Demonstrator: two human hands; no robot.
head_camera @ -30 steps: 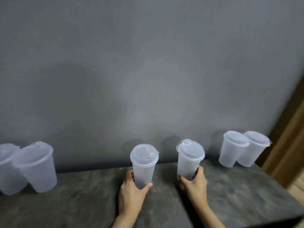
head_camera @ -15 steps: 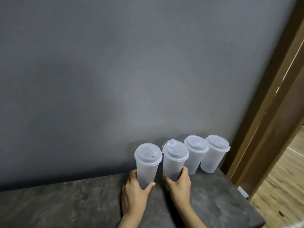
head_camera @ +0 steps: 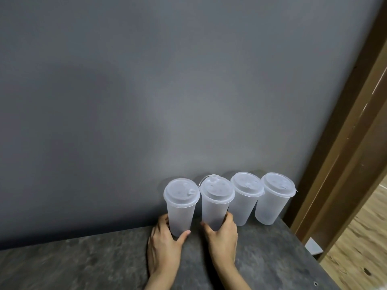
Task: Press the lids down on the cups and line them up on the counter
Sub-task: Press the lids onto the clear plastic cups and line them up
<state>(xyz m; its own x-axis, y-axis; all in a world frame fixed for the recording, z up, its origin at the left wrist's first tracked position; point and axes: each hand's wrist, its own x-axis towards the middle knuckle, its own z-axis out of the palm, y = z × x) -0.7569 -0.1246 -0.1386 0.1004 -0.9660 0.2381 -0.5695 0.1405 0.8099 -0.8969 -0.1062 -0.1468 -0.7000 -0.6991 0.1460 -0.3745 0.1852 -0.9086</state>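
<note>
Cups stand upright in both grips: left hand [head_camera: 165, 245] holds the end cup [head_camera: 181, 208], a slight gap right of it the right hand's [head_camera: 223, 239] cup [head_camera: 215, 204], already against the row.

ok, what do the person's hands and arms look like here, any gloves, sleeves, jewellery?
Both are bare. The left hand and right hand wear no gloves, and no rings show on the visible fingers. The forearms run bare to the bottom edge of the picture: no sleeve, watch or bracelet in view. No markings or tape either. Nails look short and unpainted, though the picture is soft.
</note>
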